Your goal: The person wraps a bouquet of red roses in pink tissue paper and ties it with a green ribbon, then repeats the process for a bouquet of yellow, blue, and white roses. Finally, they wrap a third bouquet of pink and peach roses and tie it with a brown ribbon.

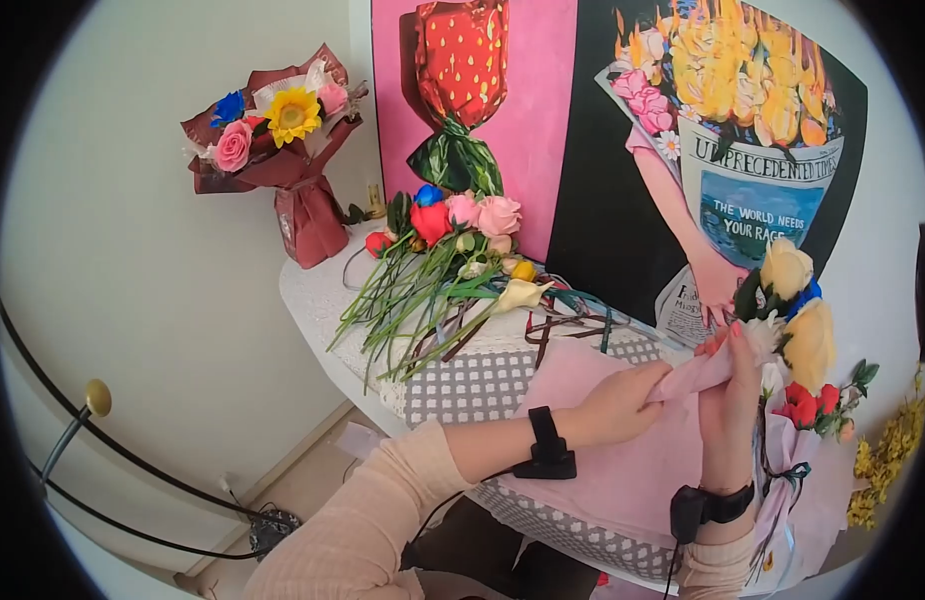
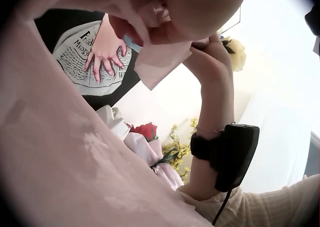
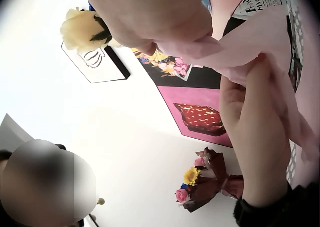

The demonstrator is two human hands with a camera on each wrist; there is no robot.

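A sheet of pale pink wrapping paper [image 1: 623,475] lies across the table edge, its upper part twisted between both hands. My left hand [image 1: 620,402] grips the gathered paper; in the right wrist view its thumb presses on the folds [image 3: 250,42]. Beside it, my right hand [image 1: 728,405] holds a small bouquet upright with the paper around its stems. The bouquet has cream roses [image 1: 811,345], a blue flower [image 1: 807,298] and green leaves above that hand. The stems are hidden by the paper and fingers.
Loose flowers [image 1: 433,270] with long green stems and ribbons lie on the table's left. Behind them stands a maroon-wrapped bouquet [image 1: 308,195]. A pink-wrapped bouquet with red flowers [image 1: 801,405] is close to my right forearm. Two paintings [image 1: 463,80] lean behind the table.
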